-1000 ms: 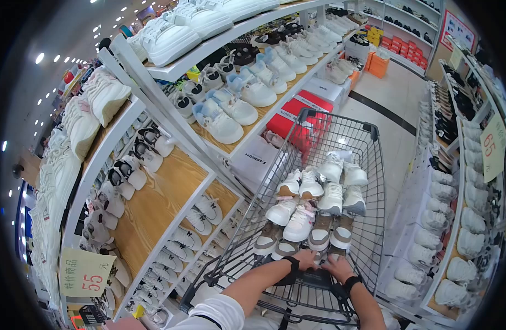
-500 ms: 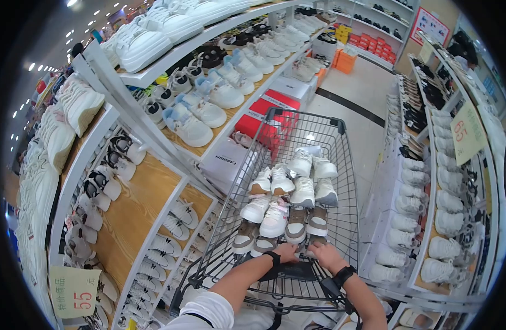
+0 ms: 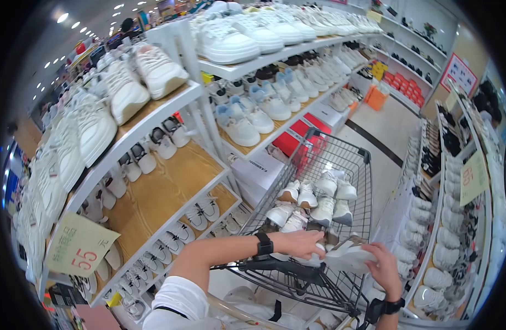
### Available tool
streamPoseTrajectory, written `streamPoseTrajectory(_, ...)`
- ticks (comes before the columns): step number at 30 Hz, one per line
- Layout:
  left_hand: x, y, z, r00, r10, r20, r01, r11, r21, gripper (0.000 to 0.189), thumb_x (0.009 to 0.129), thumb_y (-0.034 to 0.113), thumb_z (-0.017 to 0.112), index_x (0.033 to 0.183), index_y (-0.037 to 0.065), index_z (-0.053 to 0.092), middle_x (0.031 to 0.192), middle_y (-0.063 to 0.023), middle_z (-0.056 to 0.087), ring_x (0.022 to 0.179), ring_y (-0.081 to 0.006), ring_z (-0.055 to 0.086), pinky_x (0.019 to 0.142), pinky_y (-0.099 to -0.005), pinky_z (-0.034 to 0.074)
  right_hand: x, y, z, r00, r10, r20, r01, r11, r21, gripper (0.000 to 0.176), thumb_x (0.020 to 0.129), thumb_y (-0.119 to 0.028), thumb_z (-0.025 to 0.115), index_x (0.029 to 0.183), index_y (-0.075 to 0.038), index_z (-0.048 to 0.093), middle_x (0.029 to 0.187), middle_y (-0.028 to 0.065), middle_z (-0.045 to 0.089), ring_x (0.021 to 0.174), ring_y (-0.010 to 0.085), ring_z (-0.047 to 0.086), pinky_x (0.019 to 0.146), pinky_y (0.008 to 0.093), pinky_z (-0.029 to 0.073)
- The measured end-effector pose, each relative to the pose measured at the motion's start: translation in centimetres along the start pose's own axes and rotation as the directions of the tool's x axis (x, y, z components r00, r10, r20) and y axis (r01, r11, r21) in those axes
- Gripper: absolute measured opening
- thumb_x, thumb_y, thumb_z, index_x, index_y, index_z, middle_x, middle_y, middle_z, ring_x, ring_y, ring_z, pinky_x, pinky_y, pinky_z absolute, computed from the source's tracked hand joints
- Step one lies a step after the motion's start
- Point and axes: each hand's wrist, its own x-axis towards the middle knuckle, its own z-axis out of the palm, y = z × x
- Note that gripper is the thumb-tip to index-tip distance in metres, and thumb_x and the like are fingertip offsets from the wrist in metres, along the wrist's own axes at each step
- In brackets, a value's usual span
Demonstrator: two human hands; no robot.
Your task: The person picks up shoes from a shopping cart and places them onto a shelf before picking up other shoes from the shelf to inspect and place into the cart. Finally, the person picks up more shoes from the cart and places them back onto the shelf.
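The grey wire shopping cart [image 3: 368, 176] stands in front of me with several pairs of sneakers in it. My right hand [image 3: 384, 265] grips a brown-and-white sneaker [image 3: 349, 255], raised and tilted at the cart's near end, its pale sole towards me. Beside it, my left hand [image 3: 303, 243] is closed over another sneaker [image 3: 314, 258], mostly covered by the fingers. Farther in the cart lie white sneakers [image 3: 323, 211], some with brown or grey soles. Both wrists wear black bands.
Shelves of white shoes [image 3: 228, 41] rise on the left, with a bare wooden shelf board [image 3: 170, 179] and a "55" price sign [image 3: 82, 243]. On the right is another shoe rack [image 3: 445, 236] with a "65" sign [image 3: 473, 177]. The aisle floor [image 3: 368, 144] runs ahead between them.
My view has swung left. Both hands have left the cart's near edge area for the brown-and-white sneakers; the right hand has lifted one and tilted it.
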Motion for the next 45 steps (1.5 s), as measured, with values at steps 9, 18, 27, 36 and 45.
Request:
streamPoseTrajectory(9, -11.6, 9.9, -11.2, 0.79, -0.363, -0.494, 0.333, 0.931, -0.153, 0.031, 0.081, 0.014, 0.056, 0.112, 0.021, 0.056, 0.106, -0.0146, 0.039, 0.095, -0.0314, 0.049, 0.082, -0.0343, 0.044, 2.8, -8.3, -4.1, 0.927, -0.217, -0.307, 0.187, 0.974, -0.124, 0.045, 0.064, 0.008, 0.064, 0.106, -0.008, 0.062, 0.11, 0.0164, 0.056, 0.095, 0.0352, 0.057, 0.077, 0.0383, 0.048)
streamPoseTrajectory(18, -23.2, 15.1, -11.4, 0.326, -0.32, -0.889, 0.85, 0.51, 0.128, 0.034, 0.07, 0.004, 0.068, 0.098, 0.024, 0.065, 0.106, -0.0146, 0.042, 0.092, -0.0316, 0.053, 0.066, -0.0379, 0.052, 14.4, -15.7, 3.1, 0.706, -0.625, -0.334, 0.637, 0.766, -0.088, 0.04, 0.065, 0.005, 0.065, 0.102, -0.012, 0.065, 0.11, 0.0134, 0.057, 0.097, 0.0321, 0.057, 0.077, 0.0388, 0.048)
streamPoseTrajectory(27, -31.5, 5.9, -7.8, 0.292, -0.286, -0.912, 0.954, 0.156, 0.257, 0.055, 0.068, -0.001, 0.058, 0.113, 0.032, 0.06, 0.109, -0.0164, 0.042, 0.104, -0.0344, 0.048, 0.061, -0.0341, 0.053, 26.1, -23.1, 19.9, 0.403, -0.839, -0.365, 0.858, 0.486, -0.169, 0.042, 0.065, 0.002, 0.059, 0.102, -0.018, 0.064, 0.104, 0.0093, 0.052, 0.102, 0.0323, 0.051, 0.066, 0.034, 0.053)
streamPoseTrajectory(36, -31.7, -1.2, -0.2, 0.409, -0.521, -0.749, 0.912, 0.21, 0.352, 0.077, 0.07, 0.004, 0.058, 0.138, 0.033, 0.038, 0.11, -0.0131, 0.046, 0.112, -0.0329, 0.044, 0.088, -0.0401, 0.047, 28.1, -19.0, 32.2, 0.436, -0.897, 0.07, 0.883, 0.411, -0.228, 0.037, 0.074, -0.011, 0.054, 0.109, -0.023, 0.056, 0.106, 0.0103, 0.047, 0.105, 0.0305, 0.046, 0.083, 0.0379, 0.043)
streamPoseTrajectory(45, -33.4, -5.7, -2.1, 0.28, -0.567, -0.774, 0.921, 0.385, 0.051, 0.068, 0.074, 0.02, 0.067, 0.136, 0.028, 0.04, 0.129, -0.0128, 0.039, 0.121, -0.0337, 0.038, 0.101, -0.0469, 0.034, 31.2, -22.2, 32.6, 0.678, -0.733, 0.049, 0.731, 0.68, 0.06, 0.053, 0.069, -0.014, 0.068, 0.119, -0.019, 0.051, 0.115, 0.0129, 0.045, 0.111, 0.0342, 0.045, 0.087, 0.0409, 0.043)
